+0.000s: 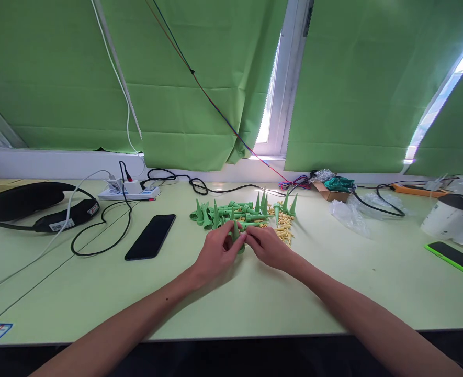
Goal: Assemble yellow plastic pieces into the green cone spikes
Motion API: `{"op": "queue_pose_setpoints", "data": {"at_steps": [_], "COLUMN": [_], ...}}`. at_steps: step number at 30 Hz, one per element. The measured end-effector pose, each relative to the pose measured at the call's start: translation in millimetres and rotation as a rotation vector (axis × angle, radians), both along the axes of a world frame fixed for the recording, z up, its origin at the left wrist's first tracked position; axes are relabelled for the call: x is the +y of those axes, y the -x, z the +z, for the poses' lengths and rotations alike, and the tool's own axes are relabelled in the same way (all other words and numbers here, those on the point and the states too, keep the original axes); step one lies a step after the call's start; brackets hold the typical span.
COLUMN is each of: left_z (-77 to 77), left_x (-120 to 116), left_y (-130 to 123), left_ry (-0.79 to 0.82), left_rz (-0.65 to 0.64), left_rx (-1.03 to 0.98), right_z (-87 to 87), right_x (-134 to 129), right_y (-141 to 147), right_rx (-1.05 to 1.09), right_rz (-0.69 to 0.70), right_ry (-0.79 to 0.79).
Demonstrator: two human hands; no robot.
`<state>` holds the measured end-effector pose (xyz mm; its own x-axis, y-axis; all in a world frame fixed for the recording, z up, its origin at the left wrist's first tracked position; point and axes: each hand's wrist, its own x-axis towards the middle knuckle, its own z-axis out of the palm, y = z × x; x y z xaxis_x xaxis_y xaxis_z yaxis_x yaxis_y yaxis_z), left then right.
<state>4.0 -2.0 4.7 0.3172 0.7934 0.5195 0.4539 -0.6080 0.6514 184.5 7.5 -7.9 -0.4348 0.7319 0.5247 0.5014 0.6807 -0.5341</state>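
My left hand [219,248] is closed around a green cone [236,231], its tip pointing up between thumb and fingers. Right beside it, my right hand [268,246] has its thumb and fingers pinched together near the cone; what they hold, if anything, is too small to tell. Behind both hands lies a pile of green cones [231,211], some upright and some on their sides. Small yellow pieces [285,230] are scattered to the right of the pile, with a few upright green cones [293,205] among them.
A black phone [150,237] lies left of my hands. Farther left are a black neckband device [66,215], cables and a power strip [127,195]. To the right are plastic bags [349,215], a small cardboard box [329,191], a white roll [451,217] and a green-edged device [456,259].
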Motion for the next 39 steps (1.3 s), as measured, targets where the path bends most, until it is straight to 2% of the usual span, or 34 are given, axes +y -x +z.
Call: {"op": "queue_pose_setpoints", "data": {"at_steps": [28,39], "left_z": [0.0,-1.5], "left_x": [1.9,1.7], "left_y": [1.0,0.9], "left_ry": [0.044,0.046], "left_rz": [-0.008,-0.044], "left_rx": [0.094,0.046], "right_z": [-5.1,-2.1], "right_x": [0.6,-1.0], "right_y": [-1.0,-1.4], "right_rx": [-0.103,-0.112], "right_rz": [-0.023,-0.012], "right_ry": [0.031,0.049]}}
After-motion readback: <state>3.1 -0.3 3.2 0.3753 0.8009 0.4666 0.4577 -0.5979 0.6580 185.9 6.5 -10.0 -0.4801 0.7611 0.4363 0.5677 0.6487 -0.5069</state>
